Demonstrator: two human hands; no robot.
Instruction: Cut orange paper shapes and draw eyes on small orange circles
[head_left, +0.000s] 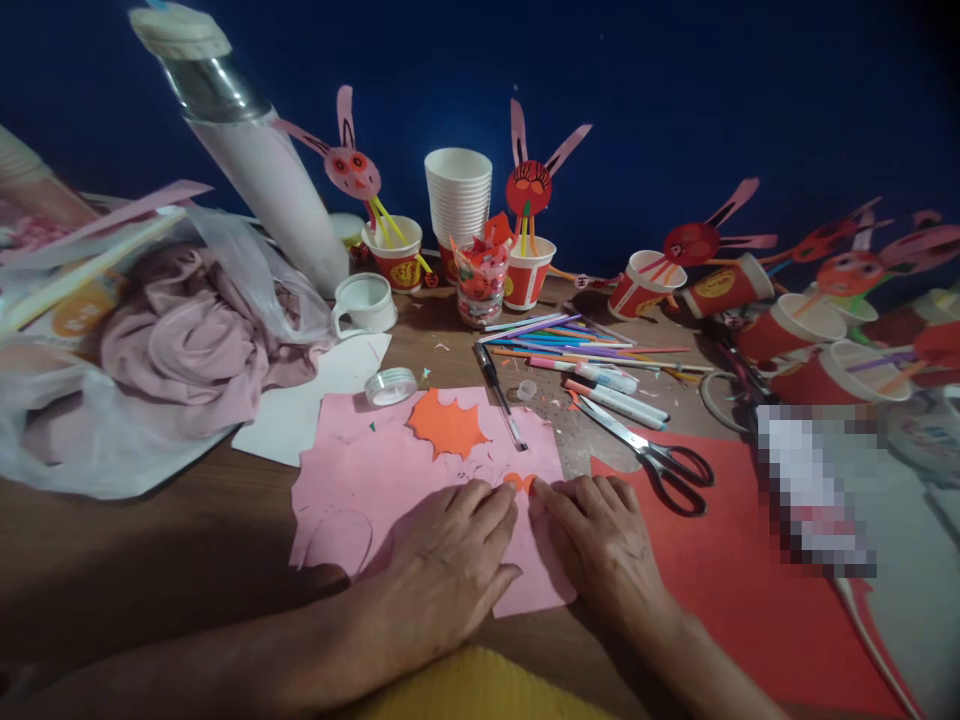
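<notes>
Two small orange paper pieces lie on a pink paper sheet with ragged cut edges. My left hand rests palm down on the sheet, index fingertip touching the left piece, thumb held apart. From the other side, the index fingertip of my right hand touches the right piece; its other fingers are loosely bent over the paper. Both hands are open and grasp nothing. Above them are a larger jagged orange paper piece and a black pen. Scissors lie right of the pen.
Coloured sticks and markers lie behind the scissors. Red paper is at right. Paper cups with rabbit faces, a cup stack and a white mug stand behind. Tape, a thermos and a plastic bag are leftward.
</notes>
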